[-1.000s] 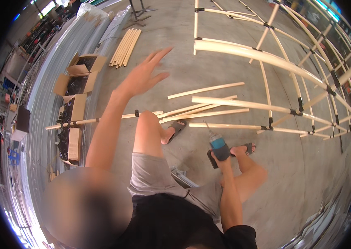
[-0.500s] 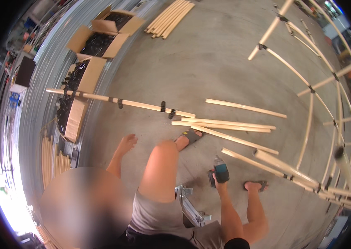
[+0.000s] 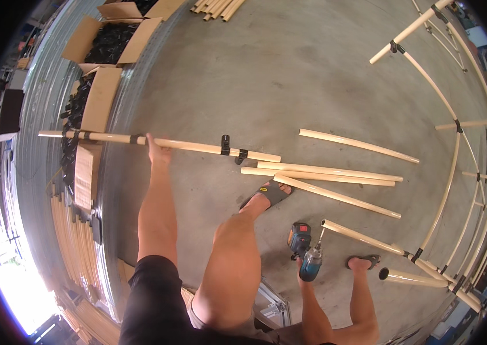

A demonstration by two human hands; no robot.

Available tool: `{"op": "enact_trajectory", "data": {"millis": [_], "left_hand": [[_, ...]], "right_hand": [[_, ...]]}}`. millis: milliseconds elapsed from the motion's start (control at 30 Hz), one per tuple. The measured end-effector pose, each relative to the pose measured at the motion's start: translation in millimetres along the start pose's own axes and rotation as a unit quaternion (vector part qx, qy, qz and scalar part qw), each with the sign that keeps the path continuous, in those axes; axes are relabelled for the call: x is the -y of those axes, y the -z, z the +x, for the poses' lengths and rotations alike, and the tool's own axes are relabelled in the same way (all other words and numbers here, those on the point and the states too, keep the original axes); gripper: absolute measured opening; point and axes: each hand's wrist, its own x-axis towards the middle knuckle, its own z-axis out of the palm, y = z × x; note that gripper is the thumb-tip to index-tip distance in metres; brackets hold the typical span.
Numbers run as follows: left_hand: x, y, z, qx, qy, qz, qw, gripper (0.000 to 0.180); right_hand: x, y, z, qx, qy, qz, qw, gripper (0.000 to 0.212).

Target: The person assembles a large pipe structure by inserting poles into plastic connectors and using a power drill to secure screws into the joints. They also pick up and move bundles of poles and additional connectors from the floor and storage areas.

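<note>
My left hand (image 3: 159, 152) is closed round a long cream pipe (image 3: 191, 145), beside one of the black joints on it. More black joints (image 3: 225, 145) sit toward the pipe's right end, and its left end lies over an open carton. In my right hand (image 3: 300, 269) is a blue and black cordless drill (image 3: 311, 267), its bit pointing up and away. The drill body hides most of the right fingers. Close to the bit is the open end of another cream pipe (image 3: 364, 237), which runs toward the pipe frame on the right.
Loose cream pipes (image 3: 341, 196) lie on the floor beyond my foot. A jointed pipe frame (image 3: 458, 125) stands at right. Cartons of black joints (image 3: 114, 43) line the left, over long metal profiles (image 3: 48, 98). More pipes (image 3: 217, 8) lie at the far side.
My left hand has reached forward from the air and taken hold of the jointed pipe. The drill has tilted in my right hand, and the view has shifted.
</note>
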Motion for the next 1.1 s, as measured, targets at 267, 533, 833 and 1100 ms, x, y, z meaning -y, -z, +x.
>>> {"op": "enact_trajectory", "data": {"millis": [267, 533, 833, 1100], "left_hand": [[-18.1, -34.9, -44.6, -0.191, -0.104, 0.022, 0.976, 0.091], [-59.2, -43.5, -101.7, -0.121, -0.113, -0.059, 0.984, 0.078], [-129.1, -95.5, -259.5, 0.160, -0.166, -0.084, 0.969, 0.063], [-146.4, -121.4, -377.1, 0.399, -0.106, -0.017, 0.911, 0.064]], "right_hand": [[-19.1, 59.8, -13.8, 0.107, -0.184, 0.068, 0.975, 0.042], [13.4, 134.2, 40.8, 0.100, -0.200, 0.036, 0.974, 0.037], [92.7, 163.0, 48.4, 0.073, -0.151, 0.150, 0.974, 0.041], [165.4, 152.5, 55.9, 0.117, -0.156, -0.013, 0.981, 0.081]]}}
